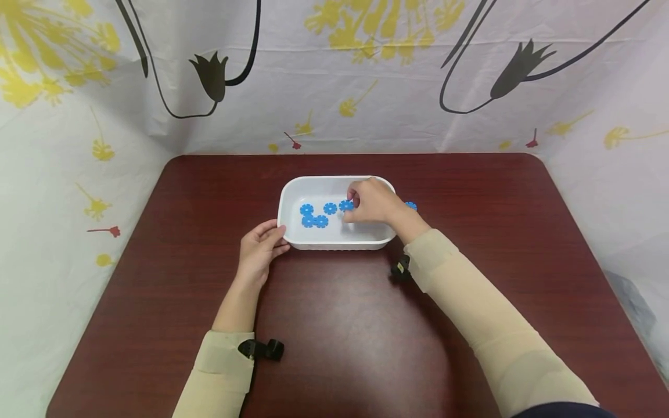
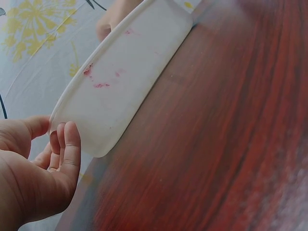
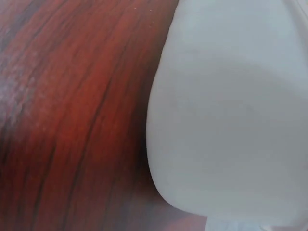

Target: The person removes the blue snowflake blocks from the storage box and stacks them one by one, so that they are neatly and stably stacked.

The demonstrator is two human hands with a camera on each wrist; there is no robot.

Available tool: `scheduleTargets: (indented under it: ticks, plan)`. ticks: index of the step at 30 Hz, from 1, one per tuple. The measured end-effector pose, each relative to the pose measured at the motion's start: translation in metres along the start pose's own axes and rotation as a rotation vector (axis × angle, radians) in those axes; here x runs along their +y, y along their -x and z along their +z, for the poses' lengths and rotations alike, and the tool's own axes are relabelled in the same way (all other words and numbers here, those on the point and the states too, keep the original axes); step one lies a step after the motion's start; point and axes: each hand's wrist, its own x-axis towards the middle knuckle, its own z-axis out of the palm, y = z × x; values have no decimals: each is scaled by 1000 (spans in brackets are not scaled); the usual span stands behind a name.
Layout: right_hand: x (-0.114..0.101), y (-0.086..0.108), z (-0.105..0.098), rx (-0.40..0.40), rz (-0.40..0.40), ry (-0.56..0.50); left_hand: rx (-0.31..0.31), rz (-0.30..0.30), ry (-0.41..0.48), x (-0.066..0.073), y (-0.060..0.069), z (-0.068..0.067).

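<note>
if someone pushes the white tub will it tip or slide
The white tub looks low and broad, so it would probably slide rather than tip. Its smooth curved sides suggest stiff plastic, unlikely to flop. Holding just a few small blue pieces, it is likely light.

A dark red-brown wood-grained table [image 1: 502,191], with pale glare [image 1: 360,337] toward six o'clock, has white sheeting [image 1: 251,128] around it at nine, twelve and three, printed with yellow blooms [image 1: 389,23], and dark tulips [image 1: 211,78] at eleven and one.
</note>
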Motion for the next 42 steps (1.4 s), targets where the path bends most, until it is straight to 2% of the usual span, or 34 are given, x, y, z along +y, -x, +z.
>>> scheduleTargets:
  ticks: [6,13,17,29,42]
  plan:
    - [2,6,-7,55,-5,-75,-4,-9,1,0,0,-1]
    - [3,14,-18,140,-82,-131,-1,-9,-10,1,0,-1]
    - [5,17,-25,163,-102,-145,8,-15,-24,1,1,-1]
    - [15,30,-39,189,-58,-152,5,-15,-36,2,2,0]
    - [36,48,-53,206,39,-205,8,-18,-30,3,3,0]
